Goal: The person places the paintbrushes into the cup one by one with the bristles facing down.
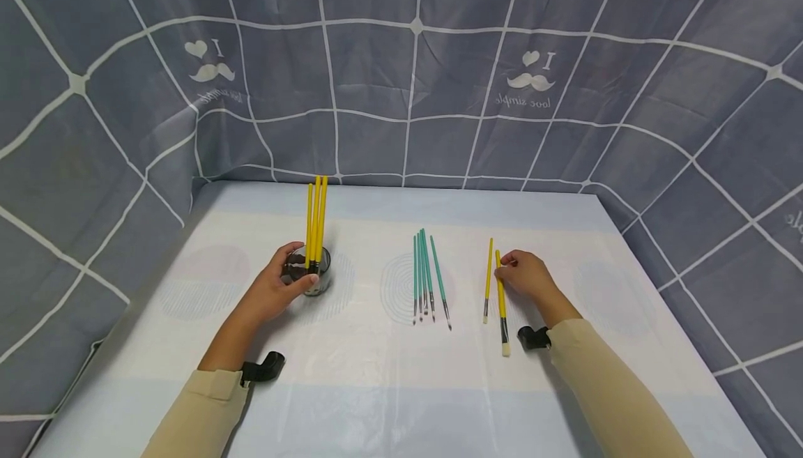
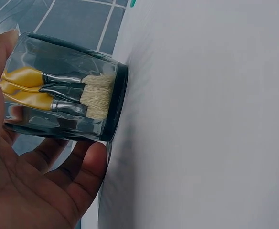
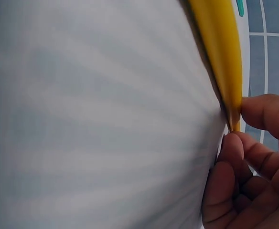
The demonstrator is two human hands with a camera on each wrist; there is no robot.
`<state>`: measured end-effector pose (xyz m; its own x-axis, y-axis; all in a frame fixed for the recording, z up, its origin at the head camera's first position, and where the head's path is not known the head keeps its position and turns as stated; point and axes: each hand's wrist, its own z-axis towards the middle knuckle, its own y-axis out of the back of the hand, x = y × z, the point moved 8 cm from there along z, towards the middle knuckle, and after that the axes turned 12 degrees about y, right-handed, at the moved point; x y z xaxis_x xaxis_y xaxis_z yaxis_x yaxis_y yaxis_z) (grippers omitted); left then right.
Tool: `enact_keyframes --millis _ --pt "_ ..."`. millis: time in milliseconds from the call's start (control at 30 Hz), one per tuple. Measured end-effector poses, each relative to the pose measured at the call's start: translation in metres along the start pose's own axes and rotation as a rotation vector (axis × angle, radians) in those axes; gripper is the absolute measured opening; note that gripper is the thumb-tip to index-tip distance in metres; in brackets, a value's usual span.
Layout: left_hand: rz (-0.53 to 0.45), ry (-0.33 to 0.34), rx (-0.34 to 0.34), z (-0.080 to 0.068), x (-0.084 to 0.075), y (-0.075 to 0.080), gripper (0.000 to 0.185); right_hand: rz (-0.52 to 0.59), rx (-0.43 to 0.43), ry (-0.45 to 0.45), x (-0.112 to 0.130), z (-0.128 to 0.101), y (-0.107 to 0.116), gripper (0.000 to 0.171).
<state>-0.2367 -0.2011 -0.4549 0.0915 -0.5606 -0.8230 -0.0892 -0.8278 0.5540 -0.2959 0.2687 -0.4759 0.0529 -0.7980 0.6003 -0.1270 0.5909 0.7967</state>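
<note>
My left hand (image 1: 279, 284) grips a clear glass jar (image 1: 311, 273) standing on the table, with three yellow-handled brushes (image 1: 316, 224) upright in it. In the left wrist view the jar (image 2: 65, 86) shows their bristles (image 2: 97, 95) at its bottom, thumb and fingers (image 2: 89, 164) round it. My right hand (image 1: 525, 275) pinches the handle of a yellow brush (image 1: 501, 301) lying on the table; the right wrist view shows fingertips (image 3: 259, 112) closing on the handle's end (image 3: 220, 52). A second yellow brush (image 1: 487, 280) lies just left of it.
Several teal-handled brushes (image 1: 426, 275) lie in a bunch at the table's middle. The table (image 1: 376, 388) has a pale printed cover. A grey checked cloth (image 1: 401, 81) walls in the back and both sides.
</note>
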Motion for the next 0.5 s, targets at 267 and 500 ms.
enact_keyframes --millis 267,500 --pt "-0.003 -0.009 0.000 0.0001 -0.0005 -0.0003 0.075 0.026 -0.021 -0.028 -0.0013 -0.0004 0.0018 0.030" --pt "-0.023 -0.017 0.012 -0.0020 -0.0036 0.0001 0.076 -0.035 -0.016 0.002 0.0012 0.0010 0.0004 0.032"
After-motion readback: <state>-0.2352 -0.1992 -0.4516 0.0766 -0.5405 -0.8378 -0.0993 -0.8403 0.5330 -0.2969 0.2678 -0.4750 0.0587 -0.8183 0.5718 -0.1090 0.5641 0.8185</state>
